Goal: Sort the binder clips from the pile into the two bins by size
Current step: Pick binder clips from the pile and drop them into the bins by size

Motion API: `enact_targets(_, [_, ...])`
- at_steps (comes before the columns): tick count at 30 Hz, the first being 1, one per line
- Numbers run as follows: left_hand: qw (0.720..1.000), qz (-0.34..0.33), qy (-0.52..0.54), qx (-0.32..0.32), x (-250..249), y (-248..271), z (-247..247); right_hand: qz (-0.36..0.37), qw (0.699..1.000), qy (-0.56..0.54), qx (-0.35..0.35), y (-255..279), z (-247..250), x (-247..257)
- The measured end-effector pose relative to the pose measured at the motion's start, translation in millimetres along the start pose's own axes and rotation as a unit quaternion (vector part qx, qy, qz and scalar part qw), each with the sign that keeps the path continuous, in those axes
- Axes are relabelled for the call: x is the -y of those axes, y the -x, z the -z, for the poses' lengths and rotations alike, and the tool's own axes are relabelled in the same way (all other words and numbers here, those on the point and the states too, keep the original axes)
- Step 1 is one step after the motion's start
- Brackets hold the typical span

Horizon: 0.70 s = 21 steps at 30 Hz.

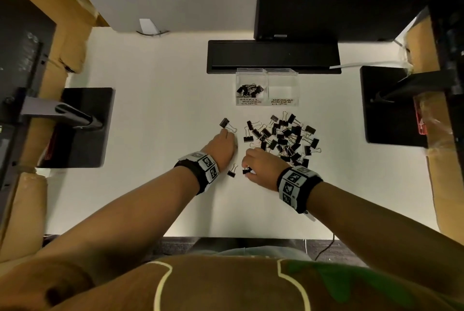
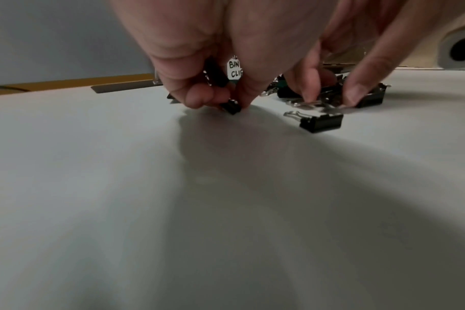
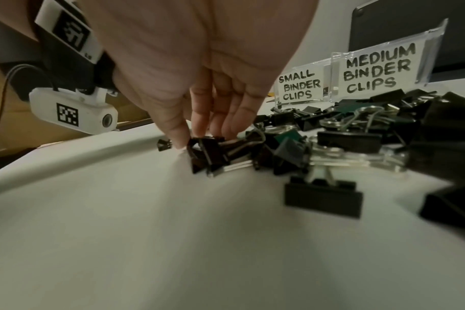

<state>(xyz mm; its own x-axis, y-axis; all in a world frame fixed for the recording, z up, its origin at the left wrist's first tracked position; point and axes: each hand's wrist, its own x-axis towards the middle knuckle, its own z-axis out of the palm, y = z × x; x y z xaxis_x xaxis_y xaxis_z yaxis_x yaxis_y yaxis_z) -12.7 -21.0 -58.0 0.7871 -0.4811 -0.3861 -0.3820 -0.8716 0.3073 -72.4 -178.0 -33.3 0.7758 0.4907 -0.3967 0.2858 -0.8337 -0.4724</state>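
1. Farthest left of the loose clips, one medium clip (image 1: 224, 123) lies alone on the white table (image 1: 155, 114), just beyond the left hand's knuckles.
2. The left hand (image 1: 224, 146) is down on the table; in its wrist view thumb and forefinger pinch a small black clip (image 2: 231, 107) against the surface, with another dark clip tucked up in the palm (how many it holds I cannot tell).
3. Near that wrist a small clip (image 1: 232, 172) lies by itself, handles pointing away from the person.
4. The right hand (image 1: 263, 166) reaches in at the near-left edge of the pile; its fingertips (image 3: 182, 142) close on a small clip (image 1: 247, 170) there, thumb on one side, the other fingers bent over the top.
5. The pile of binder clips (image 1: 283, 138) spreads right of both hands, black bodies and wire handles tangled (sizes mixed).
6. Beyond the pile stand two clear bins, touching. The left bin, labelled SMALL BINDER CLIPS (image 1: 249, 84), holds a cluster of clips; the right bin, labelled MEDIUM BINDER CLIPS (image 1: 282, 87), shows only its bare floor.
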Motion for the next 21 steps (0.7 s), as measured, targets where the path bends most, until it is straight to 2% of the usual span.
enact_targets(5, [1.000, 0.001, 0.021, 0.008, -6, -4, 14, -0.038, 0.997, -0.044, -0.057, -6, 6, -5])
enact_targets(10, [0.982, 0.025, 0.165, -0.086, -24, -26, 56, -0.123, 0.975, -0.151, -0.107, -8, 14, -13])
enact_targets(12, [0.976, 0.025, 0.177, -0.125, -30, -45, 77, -0.163, 0.955, -0.205, -0.137, -7, 16, -17])
enact_targets(14, [0.970, 0.037, 0.184, -0.154, -33, -68, 93, -0.173, 0.938, -0.240, -0.180, -6, 17, -21])
enact_targets(17, [0.972, 0.048, 0.175, -0.150, -33, -96, 105, -0.172, 0.930, -0.252, -0.206, -4, 19, -25])
enact_targets(21, [0.981, 0.033, 0.140, -0.131, -35, -106, 107, -0.169, 0.933, -0.242, -0.206, 0, 19, -27])
